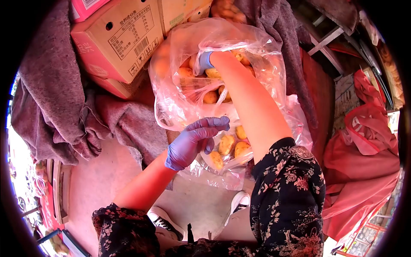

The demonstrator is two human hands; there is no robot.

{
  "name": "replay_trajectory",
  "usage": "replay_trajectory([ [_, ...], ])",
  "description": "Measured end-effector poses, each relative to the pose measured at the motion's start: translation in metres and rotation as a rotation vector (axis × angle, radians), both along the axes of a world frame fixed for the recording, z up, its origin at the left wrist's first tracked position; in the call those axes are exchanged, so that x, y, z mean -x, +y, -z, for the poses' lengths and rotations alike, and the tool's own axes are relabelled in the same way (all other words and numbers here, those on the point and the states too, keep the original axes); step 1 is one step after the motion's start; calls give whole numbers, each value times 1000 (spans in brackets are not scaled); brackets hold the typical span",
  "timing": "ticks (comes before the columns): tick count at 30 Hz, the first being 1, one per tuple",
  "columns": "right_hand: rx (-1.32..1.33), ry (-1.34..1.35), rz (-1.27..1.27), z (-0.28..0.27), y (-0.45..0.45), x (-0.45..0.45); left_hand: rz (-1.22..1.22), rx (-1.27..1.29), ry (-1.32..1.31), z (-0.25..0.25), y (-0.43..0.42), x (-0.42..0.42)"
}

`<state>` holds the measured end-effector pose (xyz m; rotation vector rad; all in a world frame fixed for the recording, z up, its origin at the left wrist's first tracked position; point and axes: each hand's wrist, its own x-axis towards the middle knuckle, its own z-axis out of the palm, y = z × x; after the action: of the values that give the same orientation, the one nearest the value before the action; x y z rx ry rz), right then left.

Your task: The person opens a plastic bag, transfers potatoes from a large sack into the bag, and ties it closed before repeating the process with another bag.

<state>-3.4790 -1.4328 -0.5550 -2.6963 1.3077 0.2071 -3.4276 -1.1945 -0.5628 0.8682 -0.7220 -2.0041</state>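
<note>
A large bag (pixel 166 107) of thin, crinkled clear plastic bulges with mottled, oval potatoes (pixel 210 97). Left of it stands a stiff cardboard box (pixel 102 45); on its near side, a limp, filmy smaller bag (pixel 229 181) holds more. The gloved right hand (pixel 206 62) reaches inside the large bag, its grip hidden. The left hand (pixel 190 143) half-curls nearer the wearer; whether it pinches plastic, I cannot tell.

Potatoes (pixel 210 97) in bag (pixel 165 109); carton (pixel 124 60) left of bag.
</note>
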Motion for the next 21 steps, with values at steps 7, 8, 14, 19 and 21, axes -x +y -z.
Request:
replay_trajectory([
  [7,122,-317,118,2,8,50,-17,30,0,2,0,-2],
  [8,138,-281,88,3,14,49,-17,37,-6,1,-1,-2],
  [14,91,-1,22,-6,15,20,98,150,-142,-7,-5,7],
  [19,-133,171,32,-14,6,3,23,110,-257,-13,-7,9],
  [21,-218,154,26,-13,6,7,-21,110,-269,-11,-7,6],
])
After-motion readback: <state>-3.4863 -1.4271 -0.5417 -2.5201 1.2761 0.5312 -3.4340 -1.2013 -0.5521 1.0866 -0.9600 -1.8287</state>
